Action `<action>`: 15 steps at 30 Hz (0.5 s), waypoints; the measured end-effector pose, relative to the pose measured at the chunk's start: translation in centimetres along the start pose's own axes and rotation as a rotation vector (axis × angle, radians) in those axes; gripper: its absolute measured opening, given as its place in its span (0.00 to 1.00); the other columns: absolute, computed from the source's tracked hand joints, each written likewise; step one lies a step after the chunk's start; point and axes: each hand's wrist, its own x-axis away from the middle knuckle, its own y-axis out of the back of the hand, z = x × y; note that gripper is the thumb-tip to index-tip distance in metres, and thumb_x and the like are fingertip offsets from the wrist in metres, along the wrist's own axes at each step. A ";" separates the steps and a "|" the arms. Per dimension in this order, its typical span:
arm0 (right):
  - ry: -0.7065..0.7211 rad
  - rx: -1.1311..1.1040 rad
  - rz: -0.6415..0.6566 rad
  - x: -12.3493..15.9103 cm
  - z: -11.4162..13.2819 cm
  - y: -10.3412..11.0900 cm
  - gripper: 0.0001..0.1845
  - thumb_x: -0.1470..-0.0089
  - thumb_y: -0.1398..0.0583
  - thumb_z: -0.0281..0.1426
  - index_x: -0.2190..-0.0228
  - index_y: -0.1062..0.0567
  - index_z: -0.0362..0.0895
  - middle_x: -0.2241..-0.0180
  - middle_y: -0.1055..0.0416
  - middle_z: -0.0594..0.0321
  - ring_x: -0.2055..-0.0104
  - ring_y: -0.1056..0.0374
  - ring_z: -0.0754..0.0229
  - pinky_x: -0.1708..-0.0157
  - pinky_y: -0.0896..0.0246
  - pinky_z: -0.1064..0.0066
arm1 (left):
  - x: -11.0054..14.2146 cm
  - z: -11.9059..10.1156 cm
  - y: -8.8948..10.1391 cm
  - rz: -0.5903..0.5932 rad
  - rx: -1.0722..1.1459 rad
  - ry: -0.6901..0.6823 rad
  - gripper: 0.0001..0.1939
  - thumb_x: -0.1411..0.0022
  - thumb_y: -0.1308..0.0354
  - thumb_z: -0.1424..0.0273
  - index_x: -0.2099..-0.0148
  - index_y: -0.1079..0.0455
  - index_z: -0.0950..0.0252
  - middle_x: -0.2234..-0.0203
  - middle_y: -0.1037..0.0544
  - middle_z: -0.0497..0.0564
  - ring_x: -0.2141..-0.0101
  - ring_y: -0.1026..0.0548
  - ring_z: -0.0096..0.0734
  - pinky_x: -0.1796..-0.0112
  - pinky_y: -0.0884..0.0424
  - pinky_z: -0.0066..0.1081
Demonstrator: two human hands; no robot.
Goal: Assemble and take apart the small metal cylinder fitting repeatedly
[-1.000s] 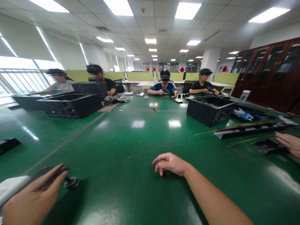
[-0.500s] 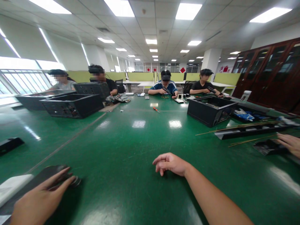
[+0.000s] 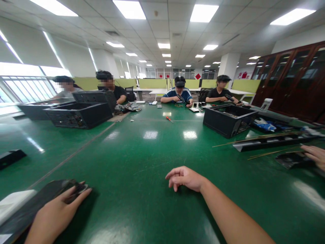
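My left hand (image 3: 57, 210) is at lower left, its thumb and fingers around a small dark round part (image 3: 85, 187) with a metallic rim. The fingers partly cover this part, so I cannot tell its kind. Beside and under that hand lies a long dark flat piece (image 3: 30, 201); whether the round part is joined to it is hidden. In the middle foreground, my right hand (image 3: 186, 178) rests on the green table (image 3: 132, 145), empty, its fingers loosely bent and apart.
A white object (image 3: 15, 200) lies at far left, near a black bracket (image 3: 11, 158). Computer cases (image 3: 78, 115) (image 3: 228, 120) stand farther back. An orange screwdriver (image 3: 169, 119) lies mid-table. A co-worker's hand (image 3: 316, 156) is at right, near thin rods (image 3: 269, 154); several people sit opposite.
My left hand has moved right and slightly forward, its fingers now covering more of the round part. More of the dark flat piece shows. My right hand stays in place.
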 end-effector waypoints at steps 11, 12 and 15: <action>0.242 -0.053 -0.522 -4.2 -1.7 0.8 0.16 0.53 0.36 0.40 0.71 0.29 0.39 0.85 0.32 0.67 0.86 0.49 0.71 0.83 0.55 0.76 | 0.9 -18.9 -7.0 0.281 0.567 -0.384 0.26 0.45 0.40 0.56 0.48 0.26 0.66 0.60 0.18 0.56 0.59 0.20 0.44 0.52 0.28 0.42; 0.253 -0.044 -0.538 -4.4 -1.7 1.1 0.15 0.53 0.36 0.39 0.70 0.29 0.39 0.85 0.32 0.67 0.86 0.49 0.71 0.83 0.54 0.76 | 1.2 -19.9 -8.4 0.310 0.595 -0.420 0.24 0.44 0.40 0.57 0.49 0.26 0.66 0.59 0.18 0.56 0.59 0.20 0.42 0.52 0.27 0.41; 0.299 -0.011 -0.598 -4.5 -1.5 2.3 0.16 0.52 0.38 0.38 0.63 0.31 0.41 0.82 0.32 0.70 0.85 0.49 0.71 0.82 0.53 0.76 | 2.0 -21.6 -11.8 0.356 0.663 -0.482 0.24 0.45 0.38 0.62 0.47 0.28 0.64 0.60 0.18 0.54 0.59 0.20 0.39 0.53 0.26 0.39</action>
